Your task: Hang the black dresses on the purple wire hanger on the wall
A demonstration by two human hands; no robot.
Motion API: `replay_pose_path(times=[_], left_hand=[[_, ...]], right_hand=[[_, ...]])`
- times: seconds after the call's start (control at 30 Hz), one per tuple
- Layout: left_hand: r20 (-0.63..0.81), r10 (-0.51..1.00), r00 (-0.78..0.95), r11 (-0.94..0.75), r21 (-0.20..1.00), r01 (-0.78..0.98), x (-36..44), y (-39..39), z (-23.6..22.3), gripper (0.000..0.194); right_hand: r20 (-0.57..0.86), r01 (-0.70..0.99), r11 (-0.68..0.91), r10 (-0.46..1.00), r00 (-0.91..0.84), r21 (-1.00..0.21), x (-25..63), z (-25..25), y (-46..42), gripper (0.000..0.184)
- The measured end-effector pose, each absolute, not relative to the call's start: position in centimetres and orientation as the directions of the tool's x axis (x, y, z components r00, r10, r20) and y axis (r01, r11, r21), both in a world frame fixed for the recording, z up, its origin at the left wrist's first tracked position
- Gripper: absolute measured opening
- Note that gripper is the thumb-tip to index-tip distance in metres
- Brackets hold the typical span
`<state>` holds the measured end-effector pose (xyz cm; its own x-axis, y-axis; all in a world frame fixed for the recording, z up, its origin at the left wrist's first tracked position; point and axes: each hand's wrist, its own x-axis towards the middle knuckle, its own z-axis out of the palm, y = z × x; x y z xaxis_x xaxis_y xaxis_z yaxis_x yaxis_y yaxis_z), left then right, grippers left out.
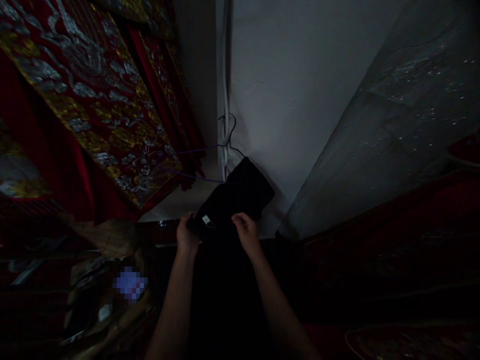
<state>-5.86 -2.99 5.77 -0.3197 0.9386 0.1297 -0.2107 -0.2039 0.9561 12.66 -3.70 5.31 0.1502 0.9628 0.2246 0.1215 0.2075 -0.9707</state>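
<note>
A black garment [250, 187] hangs over one side of a thin dark wire hanger [202, 149], whose hook sits by a white cord on the wall. My left hand [186, 235] is closed on the garment's left edge. Beside it a small white label [206, 220] shows on the dark cloth. My right hand [244, 227] rests against the garment's right part, fingers bent with the thumb near them, gripping the cloth. Folds below both hands are lost in the dark.
Red cloth [112, 100] with gold and silver embroidery hangs at the left. A pale wall [300, 65] stands behind, with a translucent sparkly sheet [405, 120] at the right. Low on the left are a blurred bluish item [130, 284] and a dark phone-like slab [78, 312].
</note>
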Motion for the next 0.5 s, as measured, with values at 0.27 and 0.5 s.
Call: replay_pose_path(times=[0.27,0.5], left_hand=[[0.376,0.915,-0.149,-0.379,0.925,0.006,-0.8,-5.5,10.2,0.021],[0.323,0.917,0.233,-0.376,0.895,0.239,-3.4,-5.7,9.1,0.037]], right_hand=[[0.348,-0.009,0.351,0.924,-0.157,-0.936,10.1,7.1,-5.5,0.046],[0.101,0.107,0.152,0.919,-0.382,-0.983,14.2,11.1,-2.2,0.013]])
